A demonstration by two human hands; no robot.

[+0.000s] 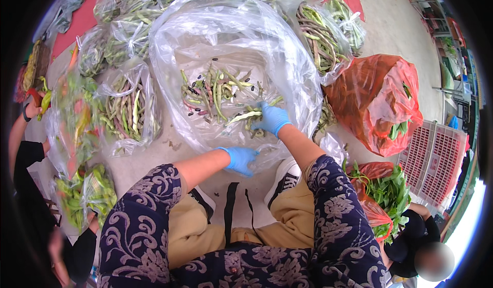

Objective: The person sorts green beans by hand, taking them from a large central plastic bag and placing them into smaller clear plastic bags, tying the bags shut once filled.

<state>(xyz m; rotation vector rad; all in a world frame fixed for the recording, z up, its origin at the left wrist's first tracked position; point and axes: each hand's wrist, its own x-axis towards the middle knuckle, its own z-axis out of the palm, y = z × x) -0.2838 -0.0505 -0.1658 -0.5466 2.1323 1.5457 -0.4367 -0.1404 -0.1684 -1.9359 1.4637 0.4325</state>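
Note:
In front of me a large clear plastic bag (292,49) lies wide open on the floor, with loose green and purplish bean pods (216,91) and scattered black beans (192,90) inside. My right hand (272,119), in a blue glove, reaches into the bag at its right side, its fingers spread around a few pods; a pale green pod (244,116) lies at the fingertips, and whether they grip it is unclear. My left hand (240,161), also blue-gloved, is at the bag's near edge, its fingers partly bent by the plastic; I cannot tell whether they pinch it.
Clear bags of bean pods (127,107) stand left, behind and right. Further right are a red plastic bag (377,99), leafy greens (389,187) and a plastic crate (433,161). People sit at both sides; the one at left holds peppers (45,100) over another bag.

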